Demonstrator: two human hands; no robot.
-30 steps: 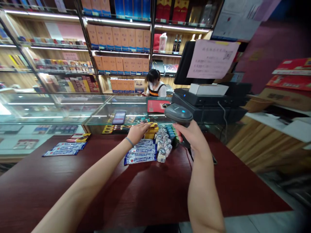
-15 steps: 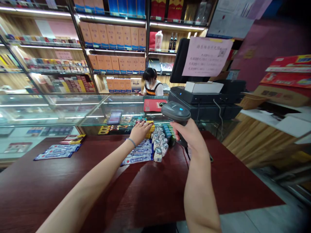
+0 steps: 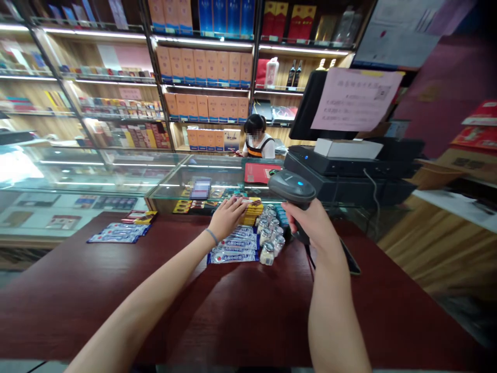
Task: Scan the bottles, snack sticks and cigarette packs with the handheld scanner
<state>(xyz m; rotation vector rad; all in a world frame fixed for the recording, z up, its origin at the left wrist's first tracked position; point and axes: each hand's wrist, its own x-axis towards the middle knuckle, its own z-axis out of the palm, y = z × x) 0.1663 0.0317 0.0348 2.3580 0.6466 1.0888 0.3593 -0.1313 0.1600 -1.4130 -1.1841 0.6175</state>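
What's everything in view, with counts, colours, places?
table: one, dark red, foreground
sachets: many, blue-white, table's middle and left
packets: one stack, yellow, behind middle sachets
jars: several, clear, right of sachets
scanner: one, dark grey, above table
counter: one, clear glass, beyond table
flat item: one, red, on counter
monitor: one, black, right background
boxes: many, mostly orange, wall shelves
person: one, white top, behind counter
left hand: one, at packets
right hand: one, holding scanner

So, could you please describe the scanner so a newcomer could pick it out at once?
Start at the dark red table and find the right hand above its far half, beside the small jars. That hand grips the scanner, dark grey with a rounded head. Unlike the jars, it is held up in the air, with a blue light on top.
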